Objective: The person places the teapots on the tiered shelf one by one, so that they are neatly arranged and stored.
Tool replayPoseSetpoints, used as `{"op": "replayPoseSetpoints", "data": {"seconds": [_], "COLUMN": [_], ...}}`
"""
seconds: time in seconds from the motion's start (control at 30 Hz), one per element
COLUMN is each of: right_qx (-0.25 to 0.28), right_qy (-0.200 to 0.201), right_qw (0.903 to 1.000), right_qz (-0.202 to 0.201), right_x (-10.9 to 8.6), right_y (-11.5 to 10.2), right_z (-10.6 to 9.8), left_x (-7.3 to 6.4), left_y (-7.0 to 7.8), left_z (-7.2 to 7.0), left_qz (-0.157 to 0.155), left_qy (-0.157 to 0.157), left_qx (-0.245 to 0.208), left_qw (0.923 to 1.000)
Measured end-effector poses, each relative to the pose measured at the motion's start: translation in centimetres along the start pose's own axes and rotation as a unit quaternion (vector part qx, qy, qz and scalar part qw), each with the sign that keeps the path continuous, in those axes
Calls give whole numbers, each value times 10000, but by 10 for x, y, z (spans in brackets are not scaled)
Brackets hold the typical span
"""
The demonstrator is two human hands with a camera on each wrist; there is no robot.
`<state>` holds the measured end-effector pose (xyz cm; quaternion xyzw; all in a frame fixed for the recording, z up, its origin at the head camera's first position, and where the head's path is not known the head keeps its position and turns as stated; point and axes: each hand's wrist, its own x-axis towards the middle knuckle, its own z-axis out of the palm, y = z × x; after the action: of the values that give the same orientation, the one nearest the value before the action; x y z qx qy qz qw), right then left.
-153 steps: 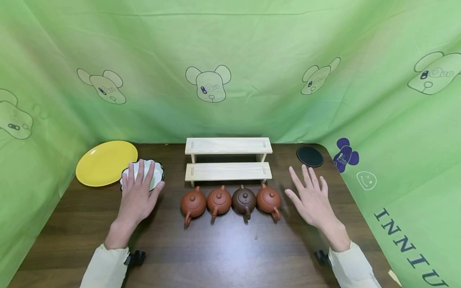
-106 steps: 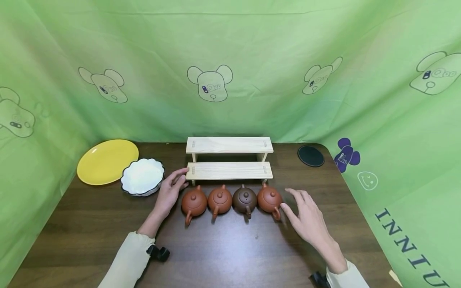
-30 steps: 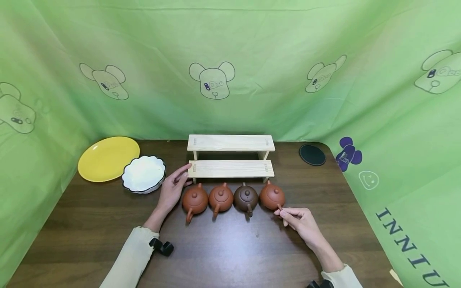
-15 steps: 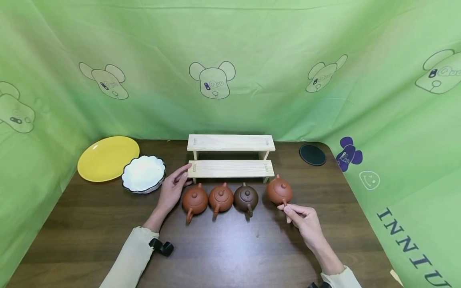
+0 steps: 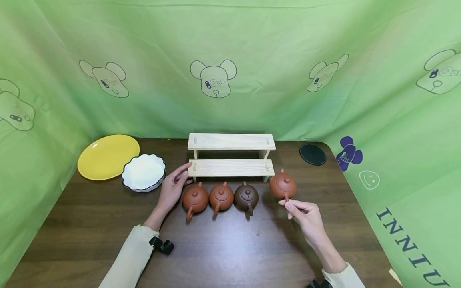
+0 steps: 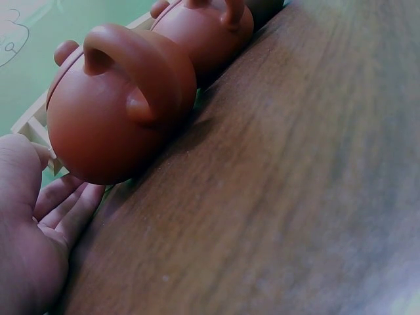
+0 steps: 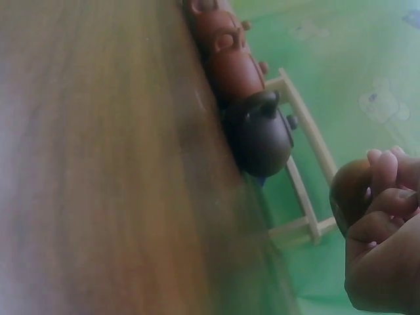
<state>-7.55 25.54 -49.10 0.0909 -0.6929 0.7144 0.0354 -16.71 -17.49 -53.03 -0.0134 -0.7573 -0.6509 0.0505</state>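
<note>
Well apart in the head view, my right hand (image 5: 307,222) pinches the red pot (image 5: 283,185) by its handle above the table (image 5: 230,256), and my left hand (image 5: 170,192) touches the left end of the stand (image 5: 230,168). In the left wrist view its loose fingers lie beside the end pot (image 6: 118,131). In the right wrist view my curled fingers partly hide the red pot, near the dark pot (image 7: 262,147).

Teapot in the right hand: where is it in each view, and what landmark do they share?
Head: the held teapot is right of centre, below mid-height.
Left wrist: not in this picture.
Right wrist: the held teapot is near the right edge, partly covered by the right hand.
Shared landmark: the wooden rack, central in head, far left in left wrist, right of centre in right wrist.
</note>
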Motion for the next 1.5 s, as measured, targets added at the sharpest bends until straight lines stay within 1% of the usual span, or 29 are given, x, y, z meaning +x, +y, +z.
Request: {"op": "replayPoseSetpoints", "data": {"seconds": [0.07,0.3,0.5,0.6,0.77,0.93,1.07,1.2,1.37,1.5], "right_qx": [-24,-75,-103,-152,-96,-104,-105,-99,-48,-18], "right_qy": [-45,-245,-535,-707,-902,-1088,-1157,-1190,-1230,-1250], "right_qw": [10000,9996,9985,9974,9957,9937,9927,9921,9911,9906], "right_qz": [-13,136,66,42,171,259,320,381,507,547], "right_x": [1,8,16,21,28,35,41,45,50,54], "right_y": [-4,-15,-23,-26,-32,-38,-40,-40,-41,-43], "right_z": [1,8,17,23,32,43,52,61,71,78], "left_x": [0,-1,-1,-1,0,-1,-1,-2,-1,-1], "left_y": [0,2,1,0,0,0,0,1,0,0], "left_z": [0,0,1,1,2,1,0,0,0,0], "left_qz": [4,22,30,39,67,72,154,168,158,78], "left_qy": [-12,31,12,14,-6,-8,-44,-46,-42,-52], "left_qx": [-8,-9,6,-72,-229,-232,-222,-124,-43,-61], "left_qw": [10000,10000,10000,10000,9997,9997,9996,9998,9999,9999]}}
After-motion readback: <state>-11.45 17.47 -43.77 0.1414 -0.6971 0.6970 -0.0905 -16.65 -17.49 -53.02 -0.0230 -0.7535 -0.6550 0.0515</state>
